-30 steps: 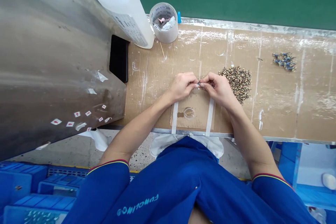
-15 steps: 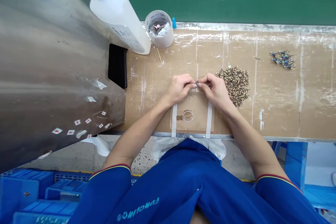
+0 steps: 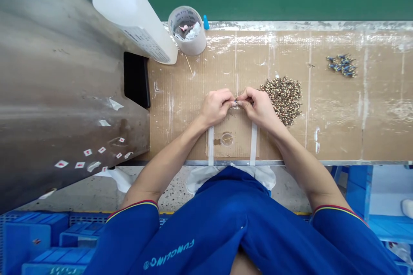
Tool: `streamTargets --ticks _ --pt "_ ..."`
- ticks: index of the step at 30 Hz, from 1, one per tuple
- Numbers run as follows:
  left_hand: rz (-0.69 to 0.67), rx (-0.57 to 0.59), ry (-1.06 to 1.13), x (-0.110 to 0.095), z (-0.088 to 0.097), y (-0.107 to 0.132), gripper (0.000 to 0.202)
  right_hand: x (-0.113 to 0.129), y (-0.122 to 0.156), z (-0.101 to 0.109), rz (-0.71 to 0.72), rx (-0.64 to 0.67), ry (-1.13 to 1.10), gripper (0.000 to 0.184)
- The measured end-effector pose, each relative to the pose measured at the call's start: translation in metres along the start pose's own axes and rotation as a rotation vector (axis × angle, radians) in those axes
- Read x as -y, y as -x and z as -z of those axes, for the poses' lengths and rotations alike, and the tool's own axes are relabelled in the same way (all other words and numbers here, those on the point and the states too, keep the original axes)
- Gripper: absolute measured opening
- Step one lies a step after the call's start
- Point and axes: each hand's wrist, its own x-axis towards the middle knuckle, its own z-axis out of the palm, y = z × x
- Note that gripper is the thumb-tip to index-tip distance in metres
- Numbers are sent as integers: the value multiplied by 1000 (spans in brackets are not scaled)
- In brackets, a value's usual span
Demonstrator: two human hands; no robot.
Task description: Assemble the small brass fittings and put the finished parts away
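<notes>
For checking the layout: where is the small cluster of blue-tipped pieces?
In the head view, the blue-tipped cluster lies far right on the brown cardboard, past the speckled brown heap beside the right hand.

Blue sleeve [image 3: 130, 236], red-yellow cuff stripe [image 3: 132, 207]; mottled brown pile [image 3: 282, 101].

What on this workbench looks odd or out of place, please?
Small white paper labels with red marks sit scattered and askew on the grey metal panel, left of the brown cardboard bench cover, like stray leftovers.
</notes>
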Motion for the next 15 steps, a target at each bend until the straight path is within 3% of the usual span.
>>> streamTargets --ticks 7,10,13,15 --pt "16 45 46 1 5 -7 18 6 -3 4 -22 -6 -18 7" --pt "88 84 62 -11 18 -2 10 13 -4 8 -30 -35 -30 5" --pt "131 72 50 -40 47 37 39 13 -1 26 -38 -136 -69 4" --pt "79 98 13 -59 71 78 42 2 3 54 -53 -262 -61 8"
